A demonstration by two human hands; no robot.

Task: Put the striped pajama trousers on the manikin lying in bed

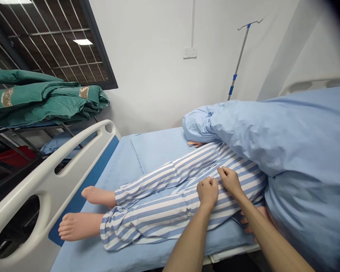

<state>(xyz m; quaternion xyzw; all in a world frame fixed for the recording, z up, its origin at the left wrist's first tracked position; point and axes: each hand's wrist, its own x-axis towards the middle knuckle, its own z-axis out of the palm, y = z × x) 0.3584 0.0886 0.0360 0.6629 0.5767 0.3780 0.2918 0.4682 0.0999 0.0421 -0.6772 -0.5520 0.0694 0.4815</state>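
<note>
A figure with smooth, manikin-like feet point(81, 226) lies on the bed in blue-and-white striped trousers point(155, 219). My left hand point(208, 190) is closed over the near thigh, knuckles up. Close beside it, my right hand point(229, 179) is also closed, farther toward the hip. Both curl their fingers down against the striped cloth; what lies within them is hidden. A light blue quilt point(286, 136) is heaped over the figure's upper body. From under its edge shows the figure's far hand point(197, 144), while its near hand point(247, 223) is partly behind my right forearm.
The light blue bed sheet point(155, 145) ends at a white-and-blue footboard point(82, 151) on the left. Beyond it, folded green quilts point(51, 98) lie on a rack above a red basin point(15, 155). An IV pole point(239, 60) stands by the far wall.
</note>
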